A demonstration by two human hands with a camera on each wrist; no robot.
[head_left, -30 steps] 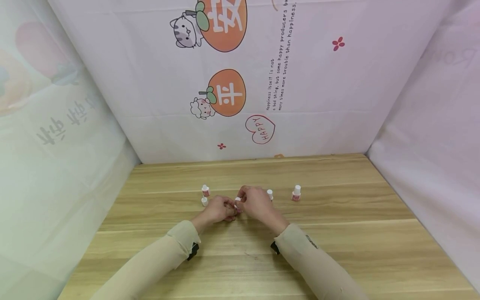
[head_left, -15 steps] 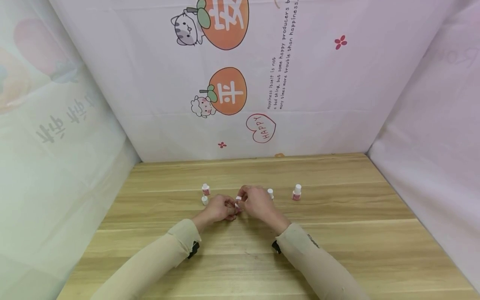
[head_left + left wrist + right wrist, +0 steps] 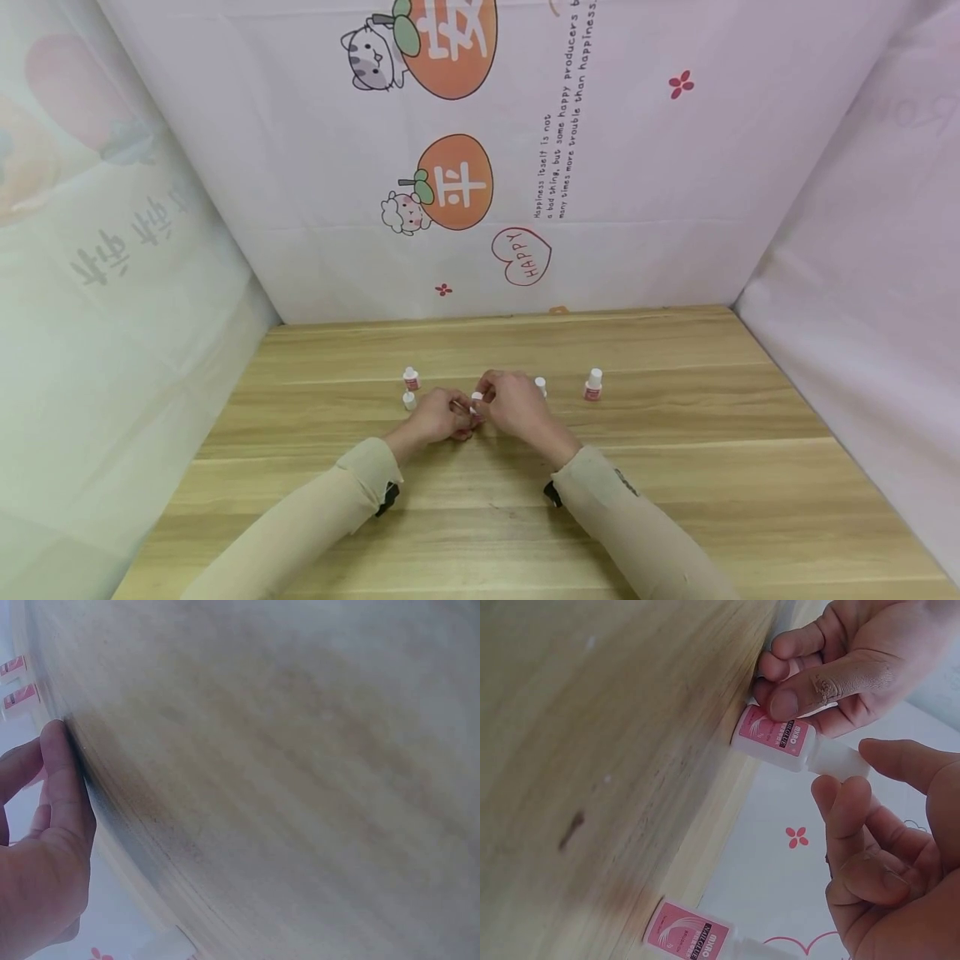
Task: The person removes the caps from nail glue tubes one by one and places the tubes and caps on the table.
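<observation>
A small nail glue bottle (image 3: 772, 741) with a pink label and white cap (image 3: 840, 760) stands on the table between both hands. My left hand (image 3: 442, 415) holds its body low down, the thumb across the label in the right wrist view. The right hand (image 3: 516, 407) has the cap between thumb and fingertips. In the left wrist view the left hand (image 3: 52, 847) shows at the edge, its fingertips by the tabletop. Left of the hands stand an uncapped-looking bottle (image 3: 411, 380) and a small white piece (image 3: 408, 402), probably its cap.
Behind the right hand stands a partly hidden bottle (image 3: 541, 386); another capped bottle (image 3: 593, 385) is farther right. The wooden table (image 3: 495, 533) meets a printed cloth (image 3: 622, 167) at the back, with cloth sides left and right.
Both hands stay on the same bottle, with hardly any visible movement. The other bottles have not moved.
</observation>
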